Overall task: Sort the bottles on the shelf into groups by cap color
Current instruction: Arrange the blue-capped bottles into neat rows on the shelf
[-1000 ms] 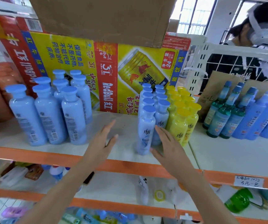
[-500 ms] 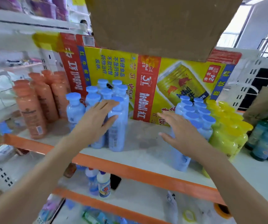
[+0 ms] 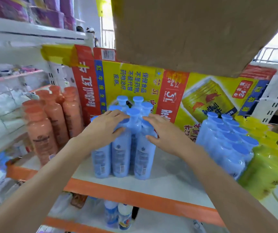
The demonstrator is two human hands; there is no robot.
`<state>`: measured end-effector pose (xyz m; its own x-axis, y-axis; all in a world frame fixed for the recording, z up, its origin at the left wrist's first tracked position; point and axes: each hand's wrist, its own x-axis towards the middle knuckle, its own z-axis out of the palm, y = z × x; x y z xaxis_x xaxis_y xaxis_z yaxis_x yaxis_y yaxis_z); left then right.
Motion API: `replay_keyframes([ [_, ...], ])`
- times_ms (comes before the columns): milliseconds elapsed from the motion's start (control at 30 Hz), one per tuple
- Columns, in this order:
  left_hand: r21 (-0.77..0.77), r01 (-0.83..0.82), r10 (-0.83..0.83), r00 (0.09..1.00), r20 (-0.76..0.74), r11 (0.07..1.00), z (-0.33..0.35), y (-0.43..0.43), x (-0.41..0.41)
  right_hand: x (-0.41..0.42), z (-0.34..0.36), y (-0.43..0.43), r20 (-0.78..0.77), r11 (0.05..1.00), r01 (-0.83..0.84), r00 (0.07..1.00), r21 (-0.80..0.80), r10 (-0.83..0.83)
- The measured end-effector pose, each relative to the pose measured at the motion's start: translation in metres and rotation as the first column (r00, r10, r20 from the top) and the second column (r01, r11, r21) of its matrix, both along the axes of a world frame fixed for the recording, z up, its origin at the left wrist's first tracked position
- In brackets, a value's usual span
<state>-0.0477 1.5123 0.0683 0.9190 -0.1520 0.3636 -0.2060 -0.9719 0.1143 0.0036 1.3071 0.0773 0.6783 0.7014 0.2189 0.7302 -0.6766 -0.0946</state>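
A cluster of several light-blue bottles with blue caps (image 3: 126,148) stands mid-shelf on the white shelf with an orange front edge (image 3: 135,195). My left hand (image 3: 106,126) presses against the cluster's left side, fingers spread over the caps. On the cluster's right side lies my right hand (image 3: 161,130), also flat against the bottles. A second group of blue-capped bottles (image 3: 224,142) stands to the right, touching a group of yellow bottles with yellow caps (image 3: 267,158). Orange bottles with orange caps (image 3: 51,121) stand at the left.
A yellow and red Red Bull carton (image 3: 168,91) forms the back wall behind the bottles. A brown cardboard box (image 3: 193,31) hangs over the shelf from above. The lower shelf holds small white and blue bottles (image 3: 118,216). A bare strip of shelf lies between the two blue groups.
My right hand has left the right blue group and moved left onto the middle cluster. My left hand stays on that cluster. The view has swung left and closer.
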Motion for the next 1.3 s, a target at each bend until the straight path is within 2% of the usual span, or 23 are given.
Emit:
replay_keyframes([
  [100, -0.007, 0.038, -0.037, 0.997, 0.065, 0.999, -0.002, 0.005, 0.006, 0.004, -0.004, 0.011, 0.009, 0.999, 0.039, 0.999, 0.004, -0.039],
  [467, -0.139, 0.115, -0.120, 0.992, -0.034, 0.984, 0.003, 0.010, 0.027, 0.004, 0.005, 0.020, -0.008, 0.988, 0.116, 0.993, 0.100, -0.115],
  [633, -0.178, 0.178, -0.183, 0.983, -0.010, 0.968, 0.006, 0.007, 0.024, 0.004, 0.006, 0.010, -0.034, 0.983, 0.141, 0.990, 0.119, -0.138],
  [933, -0.165, 0.274, -0.284, 0.958, -0.038, 0.947, 0.008, -0.021, 0.040, 0.012, 0.011, -0.023, -0.041, 0.986, 0.145, 0.989, 0.084, -0.142],
  [1300, -0.135, 0.328, -0.338, 0.939, -0.057, 0.935, 0.020, -0.090, 0.102, 0.071, 0.027, -0.096, -0.049, 0.986, 0.163, 0.986, 0.045, -0.161],
])
